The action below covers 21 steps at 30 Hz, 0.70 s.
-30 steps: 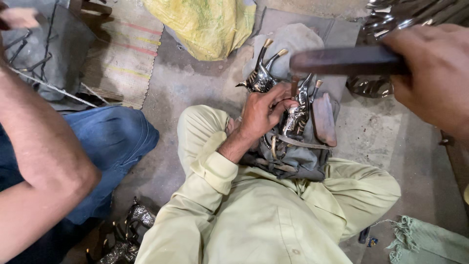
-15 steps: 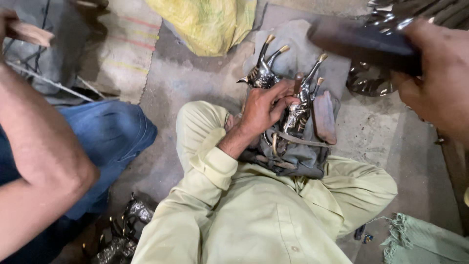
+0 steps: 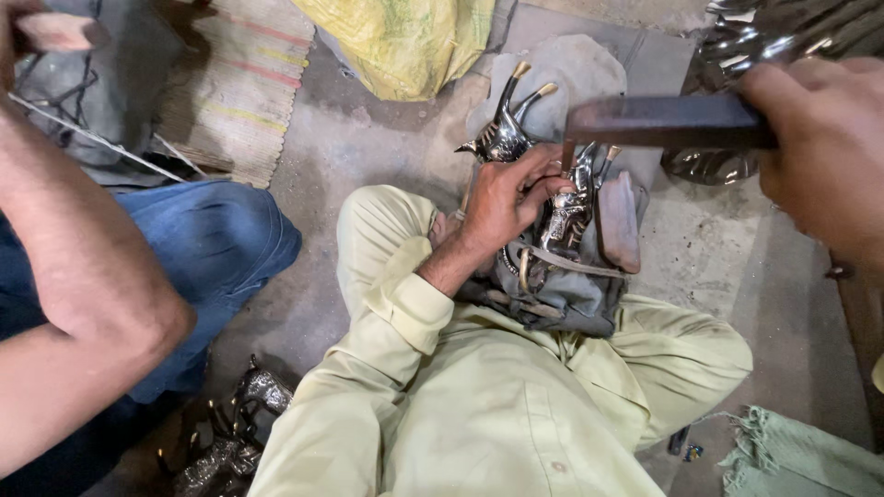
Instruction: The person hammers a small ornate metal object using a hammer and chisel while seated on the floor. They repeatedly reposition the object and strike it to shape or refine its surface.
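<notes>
Above the floor's middle, the right hand [image 3: 820, 156] is wrapped round a dark bar [image 3: 663, 124] over a metal figurine [image 3: 566, 207] steadied by a co-worker's hand [image 3: 502, 198]; the work seems unfinished. The left hand [image 3: 11, 41] meets a wooden handle [image 3: 57, 32], grip unclear.

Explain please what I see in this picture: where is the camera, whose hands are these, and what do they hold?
There is one picture, taken by a camera on a person's head, looking down at their own lap and pale green clothes. Their left hand grips a shiny metal figure on a grey padded rest on the concrete floor. Their right hand, raised near the camera, holds a dark bar-shaped tool. The bare arm on the left belongs to a co-worker in blue jeans. More metal figures lie lower left.
</notes>
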Available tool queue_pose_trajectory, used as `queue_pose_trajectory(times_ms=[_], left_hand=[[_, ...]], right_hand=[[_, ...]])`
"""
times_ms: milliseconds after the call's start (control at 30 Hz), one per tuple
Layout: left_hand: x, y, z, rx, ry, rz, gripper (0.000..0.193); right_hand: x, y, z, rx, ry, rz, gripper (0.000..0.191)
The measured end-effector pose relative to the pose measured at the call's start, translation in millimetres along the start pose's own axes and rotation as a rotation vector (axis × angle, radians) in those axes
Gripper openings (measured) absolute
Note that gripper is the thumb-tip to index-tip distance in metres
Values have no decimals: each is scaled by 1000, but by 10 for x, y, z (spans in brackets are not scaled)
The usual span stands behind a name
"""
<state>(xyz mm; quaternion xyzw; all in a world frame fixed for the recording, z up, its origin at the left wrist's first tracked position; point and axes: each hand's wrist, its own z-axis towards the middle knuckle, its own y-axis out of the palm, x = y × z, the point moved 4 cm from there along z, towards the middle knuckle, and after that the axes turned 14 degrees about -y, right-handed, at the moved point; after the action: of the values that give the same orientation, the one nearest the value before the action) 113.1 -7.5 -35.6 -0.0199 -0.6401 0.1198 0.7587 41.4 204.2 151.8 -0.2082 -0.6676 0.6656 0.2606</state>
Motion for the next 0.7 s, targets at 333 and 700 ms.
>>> queue_pose_trajectory(times_ms=[333, 700], left_hand=[[-22, 98, 70, -25, -2, -8, 32], [98, 82, 79, -37, -1, 36, 29]], right_hand=[[90, 23, 32, -102, -88, -149, 49], [-39, -98, 40, -142, -82, -423, 47]])
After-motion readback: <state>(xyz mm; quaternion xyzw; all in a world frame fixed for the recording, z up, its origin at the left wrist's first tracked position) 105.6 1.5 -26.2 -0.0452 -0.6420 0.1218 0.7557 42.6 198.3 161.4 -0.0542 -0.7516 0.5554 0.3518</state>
